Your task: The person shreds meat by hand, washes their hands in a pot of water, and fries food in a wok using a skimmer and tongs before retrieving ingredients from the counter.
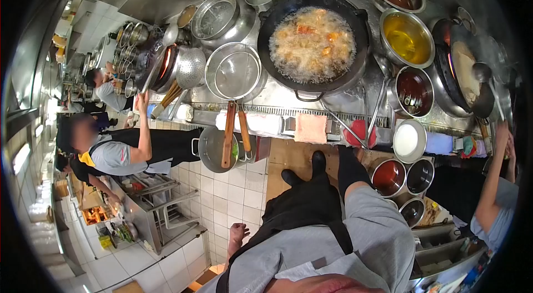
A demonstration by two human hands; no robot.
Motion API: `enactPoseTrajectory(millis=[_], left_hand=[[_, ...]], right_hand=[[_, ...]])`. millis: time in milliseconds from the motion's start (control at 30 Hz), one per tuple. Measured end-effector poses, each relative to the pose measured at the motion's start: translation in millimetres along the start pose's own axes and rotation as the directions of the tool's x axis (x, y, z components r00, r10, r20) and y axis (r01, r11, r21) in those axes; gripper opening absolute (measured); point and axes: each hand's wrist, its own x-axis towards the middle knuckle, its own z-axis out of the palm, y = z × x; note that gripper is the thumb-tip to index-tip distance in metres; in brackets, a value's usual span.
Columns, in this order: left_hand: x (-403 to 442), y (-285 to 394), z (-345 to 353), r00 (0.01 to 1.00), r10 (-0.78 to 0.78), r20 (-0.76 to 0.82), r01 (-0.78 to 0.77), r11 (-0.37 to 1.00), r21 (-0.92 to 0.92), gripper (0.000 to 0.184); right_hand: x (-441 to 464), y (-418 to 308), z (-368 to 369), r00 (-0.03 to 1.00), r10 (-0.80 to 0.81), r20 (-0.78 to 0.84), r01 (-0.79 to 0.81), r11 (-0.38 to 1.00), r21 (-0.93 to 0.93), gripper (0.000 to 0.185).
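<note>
My left hand (239,233) hangs at my side above the tiled floor, fingers loosely curled, with nothing seen in it. On the other side, a dark sleeve ends at my right hand (359,154), low by the stove's front edge; its fingers are mostly hidden. Closest to it are a red cloth (358,133) and a ladle (376,99), whose handle slopes down over the edge. Whether the hand touches them I cannot tell. Ahead, a large black wok (355,74) holds bubbling oil with orange-brown pieces frying in it.
Wire strainers (233,71) lie left of the wok, handles over a metal pot (212,148). Bowls of yellow oil (407,38) and dark sauce (414,91) stand right. One co-worker (119,148) cooks at left; another's arms (499,165) reach toward a steaming wok at right.
</note>
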Motion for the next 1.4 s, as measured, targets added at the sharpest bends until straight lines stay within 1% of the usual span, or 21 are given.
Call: enactPoseTrajectory(millis=[233,333,433,667,733,800,833,867,933,967,1000,1067,1100,1133,1167,1200,1267,1300,1333,1367,1400], left_hand=[[-4.3,-0.1,-1.2,1.0,-0.007,-0.004,0.006,1.0,-0.03,0.02],[-8.1,0.9,-0.4,1.0,0.007,0.008,-0.008,1.0,0.007,0.032],[-5.3,-1.3,-3.0,1.0,0.002,0.007,-0.002,1.0,-0.027,0.024],[2.1,-11.4,-6.3,1.0,0.016,0.003,-0.016,0.999,-0.032,0.022],[10.0,-15.7,-4.8,1.0,0.021,0.007,-0.021,1.0,-0.02,0.022],[25.6,-13.1,-1.8,0.999,0.021,0.029,-0.021,1.0,-0.002,0.021],[30.8,-8.9,1.0,0.999,0.021,0.04,-0.021,1.0,0.005,0.02],[30.7,1.2,8.2,0.997,0.066,0.035,-0.065,0.998,-0.019,0.019],[38.8,27.1,27.2,0.992,0.114,0.057,-0.116,0.993,0.03,0.02],[50.4,36.3,36.3,0.981,0.162,0.11,-0.166,0.986,0.033,0.021],[56.4,53.0,49.4,0.968,0.197,0.157,-0.212,0.974,0.085,0.022],[70.7,80.3,85.9,0.944,0.263,0.2,-0.289,0.951,0.112,0.021],[80.3,94.6,104.3,0.914,0.281,0.292,-0.329,0.935,0.129,0.02],[79.2,110.5,126.6,0.888,0.327,0.323,-0.388,0.91,0.147,0.02],[92.0,120.2,148.8,0.864,0.323,0.386,-0.417,0.888,0.192,0.02],[78.0,138.8,171.4,0.834,0.366,0.413,-0.493,0.831,0.257,0.027],[81.6,162.0,215.2,0.762,0.334,0.554,-0.608,0.662,0.437,0.037],[82.5,164.1,237.4,0.763,0.356,0.539,-0.608,0.677,0.415,0.042],[79.8,164.2,261.3,0.765,0.376,0.523,-0.607,0.692,0.39,0.047],[57.4,171.0,282.3,0.769,0.391,0.506,-0.577,0.765,0.286,0.051],[33.2,180.1,289.8,0.757,0.36,0.546,-0.489,0.866,0.107,0.053]], right_hand=[[5.2,22.7,-8.7,0.996,0.066,-0.066,-0.074,0.99,-0.119,0.019],[7.0,29.1,-10.2,0.992,0.09,-0.088,-0.103,0.982,-0.157,0.019],[8.8,32.8,-11.0,0.989,0.108,-0.103,-0.126,0.975,-0.182,0.019],[3.8,42.1,2.6,0.986,0.136,-0.098,-0.151,0.975,-0.165,0.018],[-3.9,41.9,8.1,0.989,0.129,-0.071,-0.136,0.984,-0.113,0.018],[-9.9,48.0,17.4,0.994,0.105,0.011,-0.105,0.994,0.025,0.018],[-11.5,53.2,25.0,0.993,0.086,0.075,-0.096,0.986,0.136,0.018],[-13.9,57.5,31.5,0.987,0.063,0.149,-0.102,0.958,0.267,0.018],[-21.7,63.6,46.1,0.967,-0.011,0.256,-0.11,0.885,0.453,0.018],[-34.5,58.8,49.6,0.962,-0.045,0.268,-0.091,0.875,0.476,0.021],[-53.3,49.4,55.9,0.957,-0.08,0.279,-0.073,0.863,0.499,0.023],[-90.4,34.7,55.6,0.922,-0.219,0.318,0.088,0.921,0.379,0.04],[-80.0,48.4,71.9,0.877,-0.44,0.195,0.448,0.894,0.003,0.044],[-99.4,42.0,68.1,0.874,-0.417,0.249,0.436,0.9,-0.023,0.046],[-120.2,33.0,66.6,0.869,-0.392,0.302,0.425,0.904,-0.05,0.048],[-121.7,37.7,76.1,0.861,-0.372,0.346,0.405,0.914,-0.026,0.049],[-109.0,56.6,103.6,0.839,-0.335,0.429,0.36,0.932,0.023,0.05],[-122.1,44.3,103.1,0.827,-0.246,0.506,0.092,0.946,0.309,0.051],[-147.3,25.0,100.0,0.78,-0.188,0.597,-0.207,0.822,0.53,0.052],[-177.8,4.8,96.0,0.706,-0.17,0.687,-0.494,0.578,0.65,0.054],[-209.0,-20.0,91.5,0.877,-0.138,0.461,-0.309,0.573,0.759,0.055]])
